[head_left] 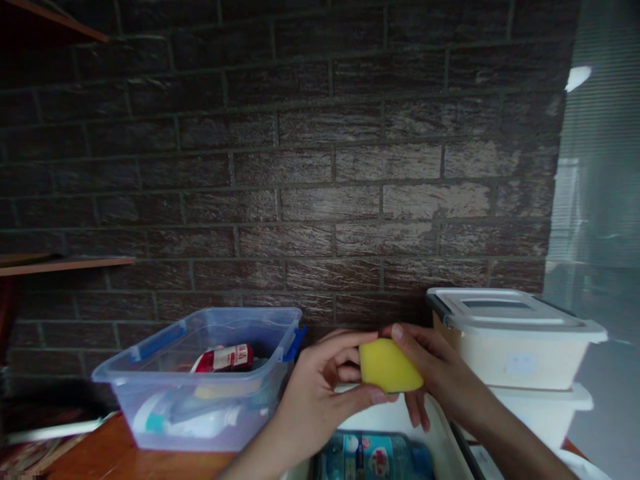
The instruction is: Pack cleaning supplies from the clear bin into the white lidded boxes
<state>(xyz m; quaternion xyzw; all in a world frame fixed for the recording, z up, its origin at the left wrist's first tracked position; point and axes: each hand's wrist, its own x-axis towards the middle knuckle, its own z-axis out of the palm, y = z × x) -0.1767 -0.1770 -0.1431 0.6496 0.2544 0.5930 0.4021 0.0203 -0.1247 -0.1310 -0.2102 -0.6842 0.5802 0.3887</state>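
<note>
Head view: above an open white plastic bin (369,417) with a blue-tinted, labelled plastic bottle (367,459) lying inside, the left hand (319,379) and right hand (434,361) hold a yellow sponge-like block (390,367) between their fingers. A light pinch at its edges could let it slip down into the bin; the block's long axis runs roughly sideways, tapered end pointing right and slightly down, before a dark brick wall (305,200).

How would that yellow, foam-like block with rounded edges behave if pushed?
The yellow block seems likely to be soft and light for its size, judging by its foam-like look. Its matte surface suggests little slipperiness. With its broad, flattish face and visible corners, it would probably slide or tip rather than roll.
</note>
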